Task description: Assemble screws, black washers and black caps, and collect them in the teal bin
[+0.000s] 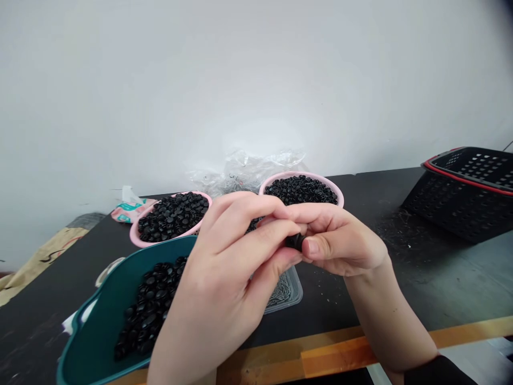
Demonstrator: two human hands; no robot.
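Note:
A small black part [295, 242] is pinched between the fingertips of both hands. My left hand [236, 267] comes from the lower left, its thumb and fingers closed on the part. From the right, my right hand [340, 235] grips the same part with thumb and fingers. Behind and below them, a clear plastic box [296, 291] of small metal screws is partly covered by my left hand. A teal basin [96, 326] with black pieces [150, 305] stands at the left, also partly hidden by my left hand.
Two pink bowls, one at the left [136, 235] and one behind my hands [340, 197], hold small black parts. Crumpled clear plastic bags [256, 166] lie against the wall. A black basket [460, 208] with a red rim stands right. Tape [336, 357] lines the table's front edge.

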